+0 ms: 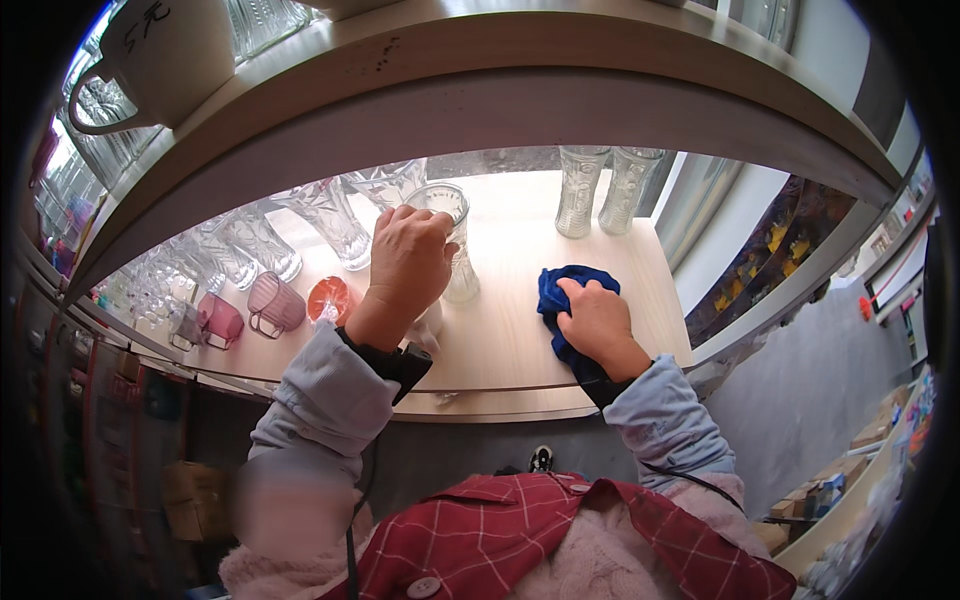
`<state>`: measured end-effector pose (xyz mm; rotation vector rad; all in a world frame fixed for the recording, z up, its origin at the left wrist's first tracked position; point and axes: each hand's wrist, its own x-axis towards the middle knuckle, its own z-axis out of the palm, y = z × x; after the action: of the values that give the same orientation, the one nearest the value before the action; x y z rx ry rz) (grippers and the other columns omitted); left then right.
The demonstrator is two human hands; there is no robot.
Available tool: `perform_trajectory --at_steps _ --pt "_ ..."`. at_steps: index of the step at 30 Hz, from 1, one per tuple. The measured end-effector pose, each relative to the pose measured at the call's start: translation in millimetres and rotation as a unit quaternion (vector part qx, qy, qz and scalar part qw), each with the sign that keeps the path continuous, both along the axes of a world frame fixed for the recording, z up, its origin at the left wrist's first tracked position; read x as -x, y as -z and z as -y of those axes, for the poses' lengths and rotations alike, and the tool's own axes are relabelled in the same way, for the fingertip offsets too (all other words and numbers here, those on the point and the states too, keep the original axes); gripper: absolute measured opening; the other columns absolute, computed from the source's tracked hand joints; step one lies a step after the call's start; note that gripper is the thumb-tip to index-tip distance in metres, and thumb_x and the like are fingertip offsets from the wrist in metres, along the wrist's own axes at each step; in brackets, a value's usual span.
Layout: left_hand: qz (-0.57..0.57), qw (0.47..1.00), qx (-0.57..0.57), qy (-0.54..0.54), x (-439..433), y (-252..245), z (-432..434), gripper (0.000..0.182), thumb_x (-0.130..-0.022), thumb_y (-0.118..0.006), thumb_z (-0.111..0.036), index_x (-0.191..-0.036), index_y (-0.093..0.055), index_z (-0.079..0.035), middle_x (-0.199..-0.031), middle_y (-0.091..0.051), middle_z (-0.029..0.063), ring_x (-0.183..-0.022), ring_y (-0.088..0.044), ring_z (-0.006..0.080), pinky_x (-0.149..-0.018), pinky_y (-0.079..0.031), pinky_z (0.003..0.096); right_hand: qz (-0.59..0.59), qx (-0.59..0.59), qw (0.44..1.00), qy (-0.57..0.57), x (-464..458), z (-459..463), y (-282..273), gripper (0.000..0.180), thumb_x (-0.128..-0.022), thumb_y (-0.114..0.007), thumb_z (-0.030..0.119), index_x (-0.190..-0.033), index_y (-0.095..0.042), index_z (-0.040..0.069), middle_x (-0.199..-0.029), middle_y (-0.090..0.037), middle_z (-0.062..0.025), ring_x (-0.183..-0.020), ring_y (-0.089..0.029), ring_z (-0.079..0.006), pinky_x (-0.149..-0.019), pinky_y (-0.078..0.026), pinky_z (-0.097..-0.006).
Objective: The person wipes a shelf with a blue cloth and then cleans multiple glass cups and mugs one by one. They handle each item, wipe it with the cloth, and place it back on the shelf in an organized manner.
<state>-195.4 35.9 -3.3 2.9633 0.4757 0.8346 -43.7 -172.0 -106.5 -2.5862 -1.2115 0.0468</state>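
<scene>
My left hand [411, 251] grips the rim of a clear patterned glass vase [460, 262], which is upright over the light wooden shelf [510, 315]. Whether its base touches the board I cannot tell. To the right, my right hand [598, 319] presses on a crumpled blue cloth [559, 292] lying on the same shelf. Behind the cloth, two tall glass vases [581, 191] stand side by side. Partly hidden beneath my left wrist is a pale object [427, 326], too covered to name.
Left of my left hand stand an orange item [328, 298], a pinkish glass mug [276, 304], a red mug [219, 319] and several clear glass vases [330, 221]. An upper shelf [480, 45] overhangs the work area, with a white mug [165, 67] on it bearing writing.
</scene>
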Motion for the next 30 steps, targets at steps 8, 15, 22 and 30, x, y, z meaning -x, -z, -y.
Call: perform_trajectory --at_steps 8,15,22,30 --pt "0.044 0.996 0.048 0.063 14 -1 -1 0.016 -0.078 -0.075 -0.009 -0.073 -0.061 -0.003 -0.077 -0.068 0.0136 -0.081 -0.064 0.0340 -0.073 -0.052 0.0438 0.075 -0.401 0.911 -0.061 -37 -104 -32 0.035 -0.083 -0.065 0.016 -0.118 -0.066 0.014 -0.096 -0.067 -0.0182 -0.085 -0.068 -0.0392 -0.076 -0.056 -0.0481" --pt "0.127 0.979 0.104 0.121 77 -33 9 0.017 -0.077 -0.078 -0.003 -0.076 -0.061 0.000 -0.076 -0.066 0.0129 -0.077 -0.064 0.0333 -0.075 -0.053 0.0415 0.363 -0.488 0.791 -0.064 -73 -208 -95 0.017 -0.087 -0.066 0.016 -0.102 -0.069 0.008 -0.091 -0.069 -0.0121 -0.076 -0.068 -0.0349 -0.067 -0.056 -0.0430" --pt "0.157 0.967 0.136 0.146 127 -47 7 0.016 -0.076 -0.081 -0.003 -0.084 -0.067 -0.001 -0.087 -0.072 0.0110 -0.085 -0.070 0.0278 -0.094 -0.053 0.0450 0.361 -0.442 0.819 -0.060 -75 -242 -85 0.020 -0.086 -0.065 0.012 -0.105 -0.069 0.008 -0.093 -0.067 -0.0122 -0.076 -0.068 -0.0295 -0.065 -0.058 -0.0398" --pt "0.183 0.960 0.113 0.180 130 -64 6 0.016 -0.078 -0.082 -0.006 -0.085 -0.068 -0.002 -0.088 -0.072 0.0108 -0.088 -0.070 0.0267 -0.098 -0.051 0.0492 0.330 -0.214 0.915 -0.087 -58 -234 -2 0.054 -0.087 -0.063 0.007 -0.139 -0.056 0.019 -0.099 -0.055 -0.0145 -0.075 -0.068 -0.0265 -0.061 -0.060 -0.0345"
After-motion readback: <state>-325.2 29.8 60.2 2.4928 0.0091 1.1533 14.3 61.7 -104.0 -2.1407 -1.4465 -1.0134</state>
